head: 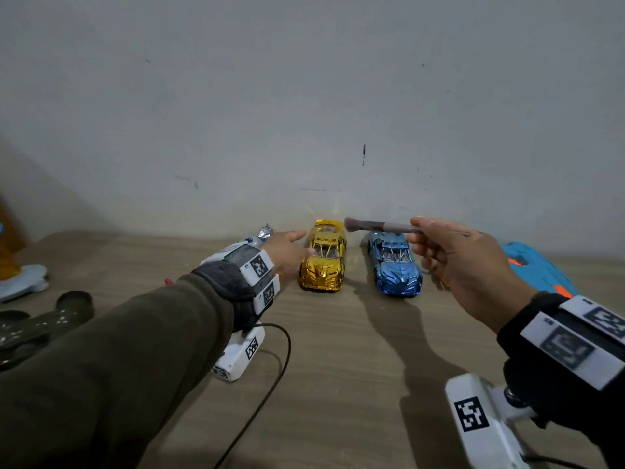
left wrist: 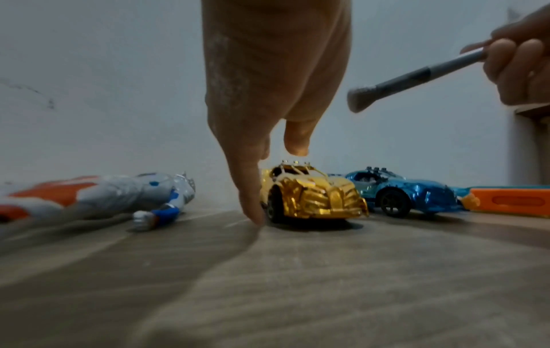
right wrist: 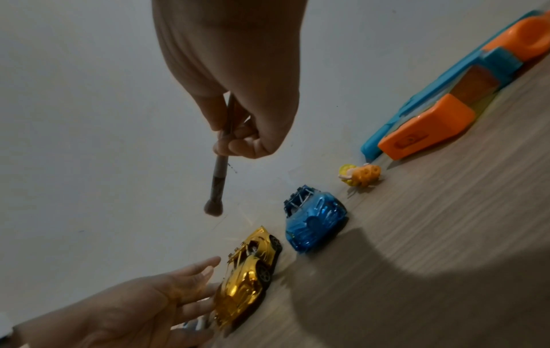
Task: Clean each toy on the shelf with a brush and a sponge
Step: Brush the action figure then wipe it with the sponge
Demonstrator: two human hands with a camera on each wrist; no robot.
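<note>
— Reaching with my left hand (head: 287,253), fingers spread and straight, just at the gold toy car (head: 323,257); I cannot tell whether they touch it.

— And the right hand (head: 449,257)?

— Pinching a makeup brush (head: 378,226), bristles in the air above the gold car. The blue toy car (head: 395,264) sits at the gold one's three o'clock on the wooden shelf (head: 338,367); a robot figure (left wrist: 119,195) lies at its nine.

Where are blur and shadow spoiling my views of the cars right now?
Head view: gold car and blue car sharp, the arms' shadows run across the shelf in front of them. Left wrist view: robot figure smeared with blur, left hand soft. Right wrist view: dim, a broad shadow beside the blue car, brush readable.
</note>
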